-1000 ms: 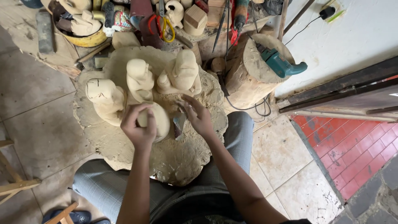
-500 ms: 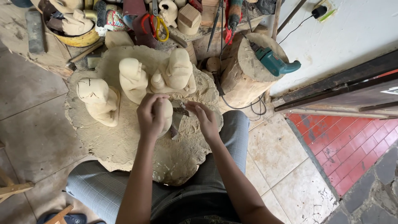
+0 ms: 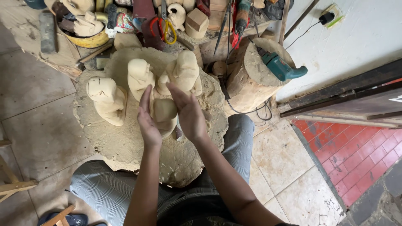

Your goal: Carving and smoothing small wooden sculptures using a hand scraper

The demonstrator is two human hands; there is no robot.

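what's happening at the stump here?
A seated person has both hands raised, palms facing each other, around a small pale wooden carving on a broad stump. The left hand and right hand are open-fingered, flanking it; contact is unclear. Three more unfinished figures stand on the stump. A teal power tool lies on a nearby log.

No packages, labels, signs or screens anywhere in view.

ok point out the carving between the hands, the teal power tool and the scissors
carving [image 3: 164,112]: head view, on its pale rounded top between the palms
teal power tool [image 3: 279,67]: head view, on its teal body
scissors [image 3: 167,30]: head view, on the yellow handle loop
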